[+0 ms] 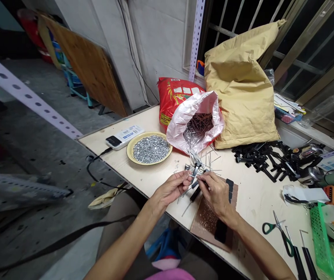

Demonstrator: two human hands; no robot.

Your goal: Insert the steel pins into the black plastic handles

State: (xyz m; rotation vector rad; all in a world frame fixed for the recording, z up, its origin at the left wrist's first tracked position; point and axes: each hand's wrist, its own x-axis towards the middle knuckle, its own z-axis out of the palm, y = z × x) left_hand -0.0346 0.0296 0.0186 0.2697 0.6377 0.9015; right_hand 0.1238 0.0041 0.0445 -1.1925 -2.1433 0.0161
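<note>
At the front of the table, my left hand (175, 187) pinches one end of a thin metal rod (194, 177) between thumb and fingertips. My right hand (216, 191) has its fingers closed on the rod's other end, close to the left fingertips. Anything else inside the right hand is hidden. Black plastic parts (196, 169) lie just behind and below the fingers, among loose long metal rods (194, 156). Beneath my right wrist is a brown board (206, 221) with black pieces (221, 230) on it.
A yellow plate (129, 156) of small shiny metal pieces stands left, beside a white-and-black device (124, 136). Behind are an open red bag (167, 95) of long rods and a tan sack (239, 97). Rightward lie black plastic parts (274, 159), scissors (277, 225) and a green basket (318, 237).
</note>
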